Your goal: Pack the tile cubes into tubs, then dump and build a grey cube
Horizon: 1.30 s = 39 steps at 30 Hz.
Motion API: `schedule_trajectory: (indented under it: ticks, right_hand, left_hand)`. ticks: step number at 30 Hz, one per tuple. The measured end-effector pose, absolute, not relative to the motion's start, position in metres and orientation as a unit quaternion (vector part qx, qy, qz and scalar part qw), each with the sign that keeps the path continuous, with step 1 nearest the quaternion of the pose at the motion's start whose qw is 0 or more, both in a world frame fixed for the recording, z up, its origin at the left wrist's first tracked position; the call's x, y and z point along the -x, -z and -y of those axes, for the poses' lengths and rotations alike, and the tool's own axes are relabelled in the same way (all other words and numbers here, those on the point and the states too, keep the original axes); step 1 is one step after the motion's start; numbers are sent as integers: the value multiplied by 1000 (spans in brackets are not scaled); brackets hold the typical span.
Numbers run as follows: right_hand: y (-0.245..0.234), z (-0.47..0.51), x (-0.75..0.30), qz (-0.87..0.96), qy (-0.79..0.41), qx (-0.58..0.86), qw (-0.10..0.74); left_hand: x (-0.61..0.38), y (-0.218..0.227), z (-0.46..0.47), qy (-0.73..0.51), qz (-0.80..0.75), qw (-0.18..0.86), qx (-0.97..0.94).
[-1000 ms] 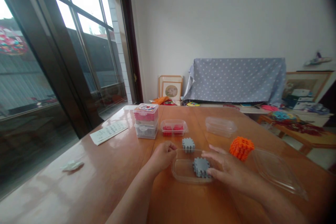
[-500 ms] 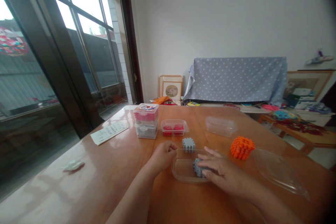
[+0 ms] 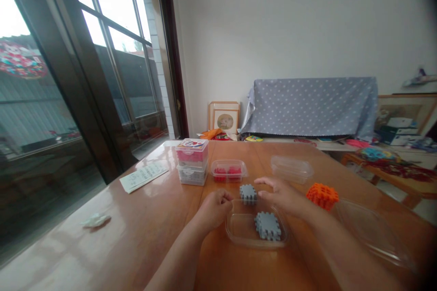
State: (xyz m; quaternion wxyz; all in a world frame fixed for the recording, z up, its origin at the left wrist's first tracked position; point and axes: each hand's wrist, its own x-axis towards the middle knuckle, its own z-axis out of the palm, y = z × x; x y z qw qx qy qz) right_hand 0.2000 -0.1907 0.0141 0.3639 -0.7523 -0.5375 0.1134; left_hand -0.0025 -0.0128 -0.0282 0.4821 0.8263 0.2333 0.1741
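My right hand (image 3: 280, 194) stands open and curved, its fingertips right beside a small grey interlocking block cube (image 3: 248, 193), which sits on the table. Whether they touch, I cannot tell. A larger grey notched block (image 3: 268, 226) lies inside a shallow transparent plastic tray (image 3: 256, 244), with no hand on it. My left hand (image 3: 215, 209) is curled shut with nothing visible in it, next to the tray's left rim. An orange block cube (image 3: 322, 196) sits to the right of my right wrist.
On the glossy wooden table (image 3: 119, 232) are a stack of plastic boxes (image 3: 192, 162), a small box of red pieces (image 3: 228, 171), a transparent box (image 3: 292, 169), a transparent lid (image 3: 370, 233), a handwritten paper (image 3: 144, 177) and a tissue (image 3: 96, 220).
My right hand has lifted off the grey block in the tray and moved up toward the smaller grey cube. The tray's block now shows fully. My left hand has barely moved.
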Motion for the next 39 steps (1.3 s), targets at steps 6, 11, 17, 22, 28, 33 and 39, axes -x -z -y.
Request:
schedule_trajectory:
  ticks: [6, 11, 17, 22, 28, 33, 39]
  right_hand:
    - [-3, 157, -224, 566, -193, 727, 337]
    - [-2, 146, -229, 580, -233, 713, 317]
    - [-3, 145, -227, 584, -246, 709, 310]
    - [-7, 148, -224, 583, -231, 714, 312]
    - [-31, 162, -205, 583, -150, 729, 326]
    - [-60, 186, -157, 612, -131, 727, 283]
    - [-59, 195, -117, 639, -155, 734, 168]
  left_hand:
    - [4, 25, 14, -175, -234, 474, -830]
    - [6, 20, 15, -167, -234, 487, -825]
    - [5, 23, 15, -164, -230, 521, -805]
    - [5, 28, 12, -174, -225, 510, -812]
    - [5, 29, 11, -167, -222, 502, -819]
    - [6, 29, 11, -168, -214, 502, -821]
    - [8, 27, 12, -170, -214, 496, -824]
